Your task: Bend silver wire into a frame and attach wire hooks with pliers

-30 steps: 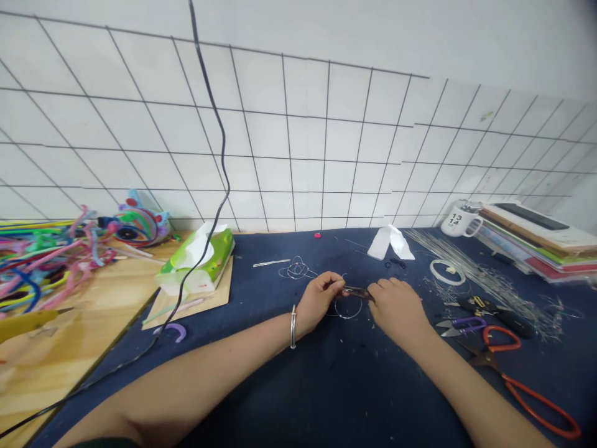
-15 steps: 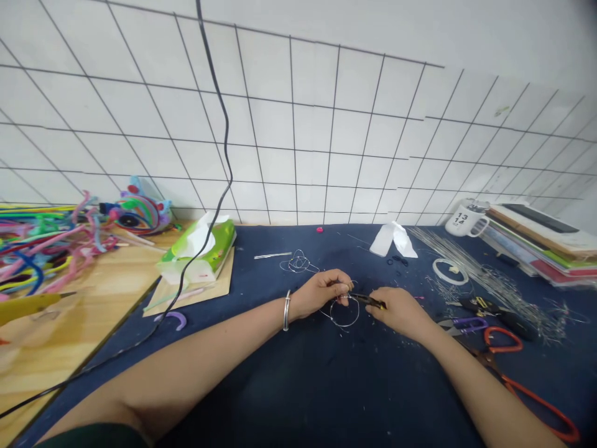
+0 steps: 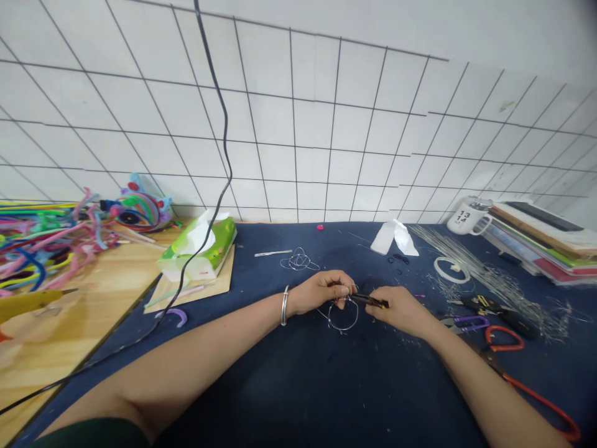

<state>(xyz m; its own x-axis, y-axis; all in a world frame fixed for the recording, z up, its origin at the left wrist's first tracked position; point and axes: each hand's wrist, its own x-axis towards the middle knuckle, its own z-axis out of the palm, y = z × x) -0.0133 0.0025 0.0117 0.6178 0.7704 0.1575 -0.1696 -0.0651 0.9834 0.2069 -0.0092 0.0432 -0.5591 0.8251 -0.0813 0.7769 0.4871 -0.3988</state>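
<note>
My left hand (image 3: 325, 294) pinches a thin wire ring (image 3: 344, 328) at its upper edge, and the loop hangs below my fingers. In my right hand (image 3: 400, 309) is a pair of pliers (image 3: 368, 301) with dark jaws and a bit of yellow on the grip. The jaws reach the wire right at my left fingertips; whether they clamp it is too small to tell. Behind my left hand, a loose tangle of thin wire (image 3: 301, 260) lies on the dark blue cloth (image 3: 298, 386).
Orange-handled scissors (image 3: 506, 338), purple-handled scissors (image 3: 471, 323) and a bundle of metal wires (image 3: 459, 258) lie at right, near a white mug (image 3: 469, 219). Leftward are a green tissue pack (image 3: 219, 242), a hanging black cable (image 3: 226, 143) and colourful pipe cleaners (image 3: 46, 242).
The pliers' jaws have shifted slightly left and up against my left fingertips. The wire ring has turned a little; both hands keep their grips.
</note>
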